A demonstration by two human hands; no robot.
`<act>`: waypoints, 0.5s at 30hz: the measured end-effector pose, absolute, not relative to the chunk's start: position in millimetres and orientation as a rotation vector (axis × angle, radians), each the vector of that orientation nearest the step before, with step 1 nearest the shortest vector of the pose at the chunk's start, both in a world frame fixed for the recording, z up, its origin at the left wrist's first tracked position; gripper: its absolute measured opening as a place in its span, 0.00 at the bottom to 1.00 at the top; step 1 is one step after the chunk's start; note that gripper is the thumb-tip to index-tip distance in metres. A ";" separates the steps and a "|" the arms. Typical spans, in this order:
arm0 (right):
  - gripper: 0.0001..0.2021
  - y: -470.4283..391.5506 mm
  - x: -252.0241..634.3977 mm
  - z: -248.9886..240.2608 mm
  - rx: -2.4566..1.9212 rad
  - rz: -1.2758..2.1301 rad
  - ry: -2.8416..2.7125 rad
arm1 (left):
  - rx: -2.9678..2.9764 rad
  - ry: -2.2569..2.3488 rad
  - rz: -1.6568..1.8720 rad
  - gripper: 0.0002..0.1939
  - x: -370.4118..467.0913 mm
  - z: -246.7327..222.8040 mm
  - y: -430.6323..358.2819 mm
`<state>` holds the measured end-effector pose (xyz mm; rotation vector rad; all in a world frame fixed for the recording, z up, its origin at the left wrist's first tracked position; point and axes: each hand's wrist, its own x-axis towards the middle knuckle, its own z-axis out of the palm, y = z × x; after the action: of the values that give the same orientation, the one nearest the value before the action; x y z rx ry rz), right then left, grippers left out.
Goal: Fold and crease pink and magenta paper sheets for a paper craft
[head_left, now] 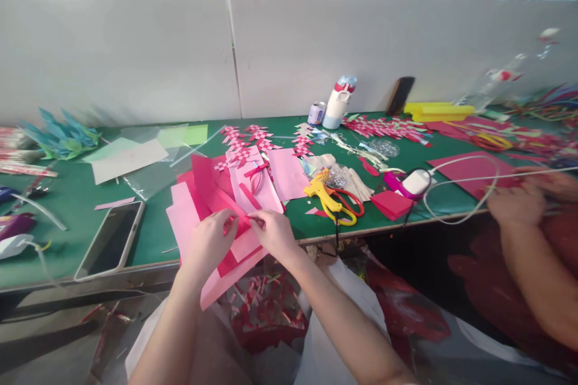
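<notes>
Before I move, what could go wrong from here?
The lowest pink sheet overhangs the front edge of the table and might slide off if brushed. The phone lies at that edge too; the left forearm could knock it down. The black cord dangling there might catch the right forearm.

Your hands are pinching a red sheet that is showing as smooth, matt paper. Pale pink sheets are presenting the same matt, papery face. The counter is displaying a smooth green surface. The phone is showing a glossy dark screen. The yellow glue gun is reading as plastic. The clear bag is looking thin, crinkled, shiny plastic; the drink can is appearing metallic.
</notes>
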<state>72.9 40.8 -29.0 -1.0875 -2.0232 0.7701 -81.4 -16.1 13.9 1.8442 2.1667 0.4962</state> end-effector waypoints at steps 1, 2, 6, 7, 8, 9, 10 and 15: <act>0.10 43.8 74.5 -28.7 -1.111 0.762 -1.988 | 1.821 2.194 0.499 0.14 -83.6 13.5 -17.0; 0.10 47.9 77.3 -27.8 -1.138 0.752 -1.946 | 1.794 2.224 0.502 0.14 -85.8 13.4 -18.5; 0.12 73.0 98.7 -22.8 -1.260 0.695 -1.736 | 1.659 2.374 0.486 0.14 -96.1 15.3 -27.4; 0.12 79.7 105.4 -22.3 -1.282 0.683 -1.689 | 1.621 2.416 0.474 0.14 -99.3 15.8 -30.1; 0.12 85.7 112.0 -22.3 -1.309 0.667 -1.644 | 1.584 2.458 0.460 0.14 -102.8 16.1 -33.2; 0.12 90.8 118.4 -22.9 -1.335 0.654 -1.603 | 1.548 2.498 0.445 0.14 -106.5 16.0 -36.6; 0.13 94.6 124.3 -24.1 -1.357 0.641 -1.562 | 1.514 2.535 0.433 0.14 -110.6 15.6 -40.4; 0.16 96.6 145.0 -33.4 -1.428 0.616 -1.439 | 1.334 2.685 0.236 0.17 -133.2 7.8 -65.2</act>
<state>145.0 96.6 -33.4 -1.4283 -1.4389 0.6159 -133.2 -65.2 7.8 1.3338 2.6847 0.2364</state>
